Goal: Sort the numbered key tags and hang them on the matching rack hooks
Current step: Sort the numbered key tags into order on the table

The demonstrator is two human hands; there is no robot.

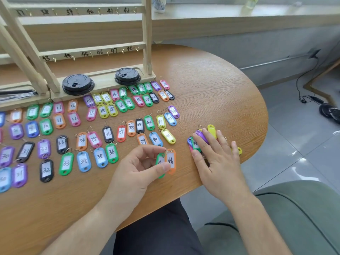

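Observation:
My left hand [141, 166] pinches two key tags just above the table: an orange tag [171, 160] marked 46 and a green tag [160, 161] whose number my thumb hides. My right hand [215, 155] lies flat, fingers spread, on a small pile of unsorted tags [202, 136], among them purple, yellow and green ones. Several rows of coloured numbered tags [103, 133] lie in pairs across the table. The wooden rack [92, 52] stands at the back left, its bare hooks labelled 37 to 42 and 43 to 48.
Two black cup lids [78, 84] rest on the rack's base. The round wooden table [220, 85] ends close to my right hand. A green seat [294, 208] is at the lower right, and cables lie on the tiled floor [303, 96].

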